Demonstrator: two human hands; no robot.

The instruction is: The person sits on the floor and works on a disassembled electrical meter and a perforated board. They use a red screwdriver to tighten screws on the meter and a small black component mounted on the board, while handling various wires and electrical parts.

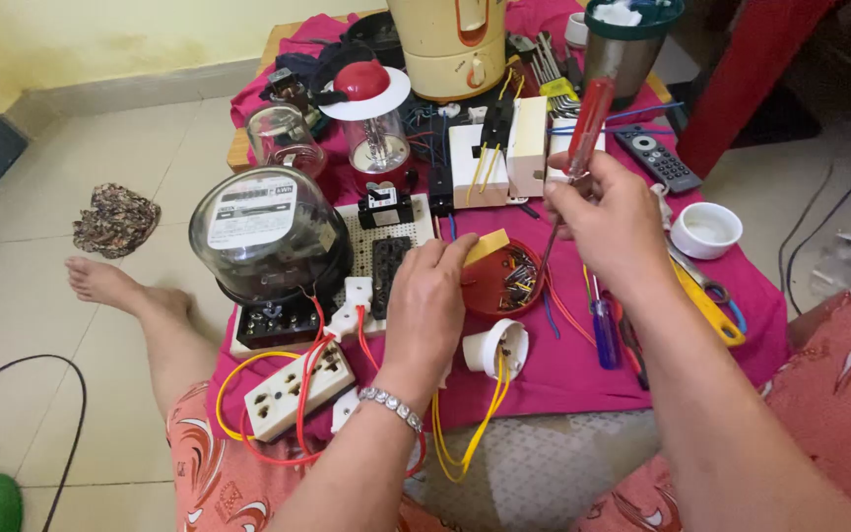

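When looking at the right hand (608, 222), see fingers clenched tight on a red screwdriver (588, 118). Held near the bottom of the handle. Long way of the tool almost straight up and down: see-through red handle high above the grip, thin metal rod down below it, leaning a little to the left.

Just under the tip, find a round red dish (475, 286) full of tiny bits. Down and left of the grip, then, with the rod pointing at it.

On the near left rim of that dish, find the left hand (430, 296), fingers curled, touching the rim beside a yellow card (490, 244). Hard to tell if pinching anything. Closer to the dish than the right hand, which hangs above it.

Now count outward:
- Two screwdrivers: the red one held, plus a blue screwdriver (603, 325) flat on the pink cloth (563, 379), below the grip.
- One white lamp holder (496, 347) with yellow wires, just below the dish.
- One white socket block (297, 389), far down to the left.
- Three glass domes, the biggest on a power meter (268, 232), well left of the grip.
- One small white bowl (707, 229), to the right.
- One dark remote (654, 156), up and right.
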